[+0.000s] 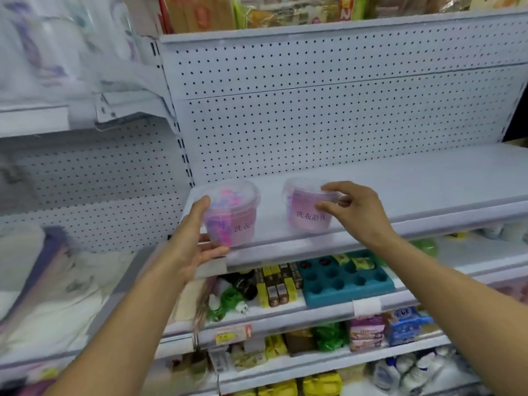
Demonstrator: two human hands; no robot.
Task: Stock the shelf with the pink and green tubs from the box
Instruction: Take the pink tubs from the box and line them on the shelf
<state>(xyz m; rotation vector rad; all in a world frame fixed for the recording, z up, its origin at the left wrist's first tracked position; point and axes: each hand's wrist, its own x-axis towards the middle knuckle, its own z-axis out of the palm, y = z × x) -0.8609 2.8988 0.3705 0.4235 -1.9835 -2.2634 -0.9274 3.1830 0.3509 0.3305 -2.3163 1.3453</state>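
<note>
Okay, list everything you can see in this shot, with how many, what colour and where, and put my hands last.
Left tub: one, clear with pink and blue contents, front left of the white shelf.
Right tub: one, clear with pink contents, on the same shelf, apart from the first.
Pegboard back panel: white, behind the shelf.
Teal tray: one, with round holes, on the shelf below.
Yellow and brown packs: a row, count unclear, left of the tray.
Blue pack: one, lower shelf, right.
Packaged goods: several, top shelf, blurred.
Left hand: holds the left tub's side and base.
Right hand: fingers at the right tub's rim.
</note>
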